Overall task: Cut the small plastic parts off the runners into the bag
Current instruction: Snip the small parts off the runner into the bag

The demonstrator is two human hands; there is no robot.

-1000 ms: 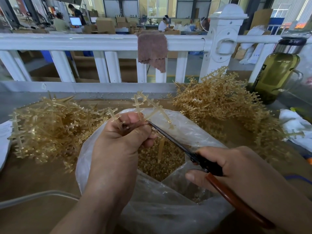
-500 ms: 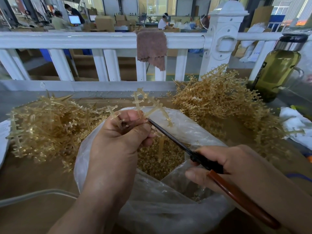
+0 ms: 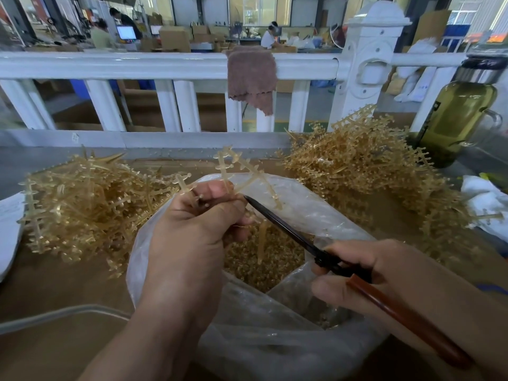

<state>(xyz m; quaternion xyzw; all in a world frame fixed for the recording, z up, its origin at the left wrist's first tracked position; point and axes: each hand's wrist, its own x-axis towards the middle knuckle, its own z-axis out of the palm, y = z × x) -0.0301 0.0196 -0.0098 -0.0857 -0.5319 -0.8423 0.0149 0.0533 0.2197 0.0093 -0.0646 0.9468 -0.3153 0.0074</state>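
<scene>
The left hand (image 3: 189, 229) pinches a yellow runner (image 3: 242, 174) between thumb and curled fingers, above the open bag (image 3: 310, 213) of cut parts (image 3: 264, 257). The right hand (image 3: 384, 273) grips the cutters (image 3: 324, 257), whose tip touches the runner beside the left thumb. Piles of runners lie left (image 3: 82, 202) and far right (image 3: 365, 160).

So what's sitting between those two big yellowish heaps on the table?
In the head view, the open plastic bag of cut parts lies between them, with the left hand holding a runner above it.
</scene>
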